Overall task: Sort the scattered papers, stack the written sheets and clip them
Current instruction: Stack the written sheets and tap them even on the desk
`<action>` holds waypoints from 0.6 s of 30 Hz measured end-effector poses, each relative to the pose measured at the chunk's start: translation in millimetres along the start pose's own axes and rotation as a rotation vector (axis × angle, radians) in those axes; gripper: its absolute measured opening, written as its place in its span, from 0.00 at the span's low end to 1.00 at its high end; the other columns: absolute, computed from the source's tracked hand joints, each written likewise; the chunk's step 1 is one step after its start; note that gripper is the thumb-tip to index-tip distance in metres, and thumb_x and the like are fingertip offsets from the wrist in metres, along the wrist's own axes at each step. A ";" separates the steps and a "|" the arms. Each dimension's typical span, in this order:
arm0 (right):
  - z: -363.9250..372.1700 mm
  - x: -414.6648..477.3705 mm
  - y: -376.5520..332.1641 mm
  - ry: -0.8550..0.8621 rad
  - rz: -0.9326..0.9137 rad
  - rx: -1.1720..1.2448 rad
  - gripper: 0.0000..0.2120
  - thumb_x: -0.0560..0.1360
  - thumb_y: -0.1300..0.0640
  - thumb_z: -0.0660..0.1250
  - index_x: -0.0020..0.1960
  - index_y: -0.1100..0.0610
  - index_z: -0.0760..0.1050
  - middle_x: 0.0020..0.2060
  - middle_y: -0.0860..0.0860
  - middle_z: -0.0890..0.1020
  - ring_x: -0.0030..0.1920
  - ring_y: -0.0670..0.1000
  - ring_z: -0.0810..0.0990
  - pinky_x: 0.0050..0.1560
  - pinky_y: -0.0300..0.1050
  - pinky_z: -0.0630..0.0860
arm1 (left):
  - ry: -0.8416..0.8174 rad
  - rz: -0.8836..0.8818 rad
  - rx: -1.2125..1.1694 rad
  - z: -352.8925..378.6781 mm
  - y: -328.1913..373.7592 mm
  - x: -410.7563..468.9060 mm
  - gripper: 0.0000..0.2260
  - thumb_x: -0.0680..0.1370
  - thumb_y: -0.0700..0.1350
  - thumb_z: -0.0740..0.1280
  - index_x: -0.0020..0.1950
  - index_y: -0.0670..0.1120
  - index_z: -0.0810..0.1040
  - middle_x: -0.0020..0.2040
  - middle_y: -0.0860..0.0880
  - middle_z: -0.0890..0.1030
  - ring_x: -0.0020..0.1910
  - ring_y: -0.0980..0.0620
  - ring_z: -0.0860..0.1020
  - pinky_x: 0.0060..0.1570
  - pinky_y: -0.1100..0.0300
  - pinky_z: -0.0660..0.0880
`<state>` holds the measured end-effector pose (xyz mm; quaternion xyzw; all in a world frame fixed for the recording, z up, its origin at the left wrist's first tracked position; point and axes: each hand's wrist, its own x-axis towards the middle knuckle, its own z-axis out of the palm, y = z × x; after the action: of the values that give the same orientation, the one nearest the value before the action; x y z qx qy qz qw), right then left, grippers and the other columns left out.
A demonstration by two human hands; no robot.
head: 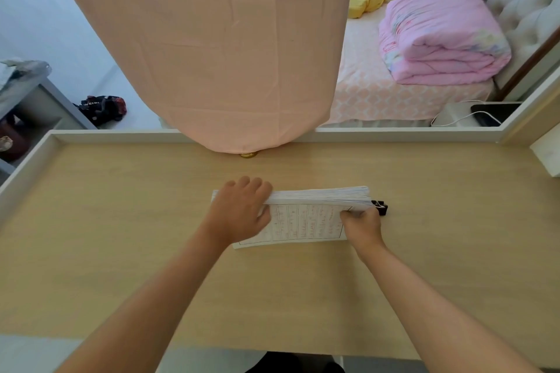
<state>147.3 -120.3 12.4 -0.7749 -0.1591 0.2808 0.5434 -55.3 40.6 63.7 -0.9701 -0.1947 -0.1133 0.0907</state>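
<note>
A thick stack of white sheets (306, 221) lies in the middle of the wooden desk (121, 251), its top page covered with a grid of handwriting. The far long edge of the stack is lifted, showing many page edges. My left hand (239, 212) grips the stack's left end, fingers curled over the far edge. My right hand (362, 225) pinches the near right corner. A black binder clip (380, 207) lies on the desk just right of the stack, touching or almost touching its right end.
A peach cloth (227, 48) hangs over the desk's far middle, with a gold base (248, 155) under it. A raised white rim (394, 133) borders the desk. A white box (547, 154) sits at the right edge. A bed with a pink quilt (439, 36) lies beyond.
</note>
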 end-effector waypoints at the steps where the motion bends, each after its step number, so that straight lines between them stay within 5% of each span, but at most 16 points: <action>1: 0.1 -0.6 -0.6 -0.002 -0.005 0.004 0.13 0.73 0.71 0.62 0.52 0.59 0.79 0.43 0.50 0.82 0.44 0.46 0.79 0.39 0.35 0.72 | -0.013 -0.004 -0.002 -1.9 -6.5 -4.5 0.11 0.73 0.52 0.62 0.49 0.47 0.75 0.40 0.51 0.76 0.34 0.49 0.72 0.30 0.56 0.67; 6: 2.3 -1.5 -3.8 -0.005 -0.004 -0.024 0.15 0.72 0.70 0.61 0.52 0.57 0.79 0.44 0.50 0.83 0.50 0.53 0.81 0.39 0.37 0.72 | -0.068 0.010 0.000 -3.4 -7.4 -2.5 0.13 0.74 0.55 0.59 0.51 0.49 0.75 0.40 0.54 0.77 0.33 0.51 0.73 0.27 0.58 0.65; 10: -3.7 -10.6 -15.9 0.017 -0.020 -0.017 0.22 0.72 0.69 0.62 0.63 0.54 0.67 0.53 0.48 0.78 0.59 0.55 0.77 0.46 0.43 0.75 | -0.088 0.023 0.009 -2.4 -9.8 -3.3 0.13 0.74 0.55 0.57 0.48 0.49 0.75 0.38 0.53 0.77 0.30 0.51 0.72 0.24 0.59 0.64; 13: -15.4 -30.7 -30.1 0.240 -0.621 -0.276 0.35 0.64 0.69 0.62 0.71 0.63 0.62 0.66 0.58 0.69 0.69 0.59 0.67 0.69 0.58 0.66 | -0.085 0.061 0.008 -1.3 -12.2 -5.1 0.12 0.75 0.55 0.57 0.46 0.49 0.75 0.36 0.54 0.76 0.27 0.51 0.71 0.22 0.59 0.61; 15: -12.5 -39.6 -50.5 0.086 -1.017 -0.581 0.38 0.59 0.65 0.65 0.70 0.66 0.66 0.67 0.60 0.70 0.70 0.61 0.66 0.74 0.63 0.56 | -0.070 0.075 0.002 -2.1 -13.5 -4.0 0.12 0.74 0.54 0.57 0.45 0.48 0.75 0.35 0.54 0.76 0.26 0.52 0.71 0.22 0.60 0.59; 18: 9.8 -37.0 -76.9 -0.241 -1.049 -1.167 0.33 0.67 0.55 0.68 0.72 0.56 0.67 0.61 0.51 0.75 0.64 0.55 0.72 0.76 0.60 0.52 | -0.056 0.096 -0.010 -1.6 -14.5 -3.1 0.12 0.74 0.54 0.58 0.44 0.48 0.75 0.35 0.53 0.76 0.25 0.51 0.71 0.22 0.61 0.58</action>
<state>116.5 -105.7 91.3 -0.7227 -0.6827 -0.0589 0.0901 -64.1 52.3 66.4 -0.9816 -0.1498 -0.0824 0.0856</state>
